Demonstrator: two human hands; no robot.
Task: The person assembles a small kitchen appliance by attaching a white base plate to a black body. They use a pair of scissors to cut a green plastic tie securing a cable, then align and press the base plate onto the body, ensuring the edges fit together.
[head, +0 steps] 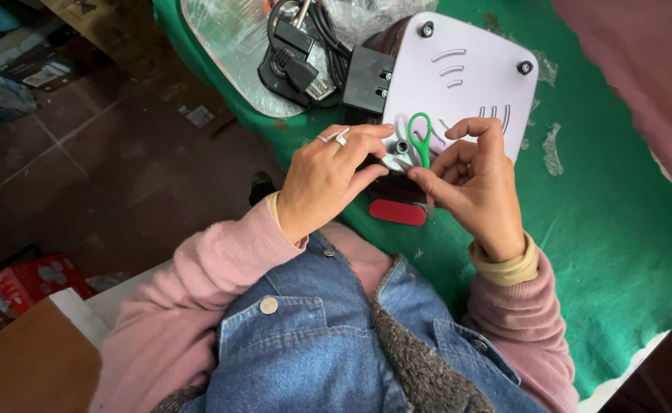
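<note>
As seen from the head view, green-handled scissors [419, 139] are gripped in the right hand [474, 180], just ahead of its curled fingers, long axis running away from the body, loop outward. The left hand [328, 180] is closed against the pale appliance base [458, 76] on the green-covered desk [619, 229], touching beside the blades.

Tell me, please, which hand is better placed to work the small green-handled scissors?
The right hand: its fingers already hold the green-handled scissors by the loop, while the left hand steadies the pale appliance base.
</note>
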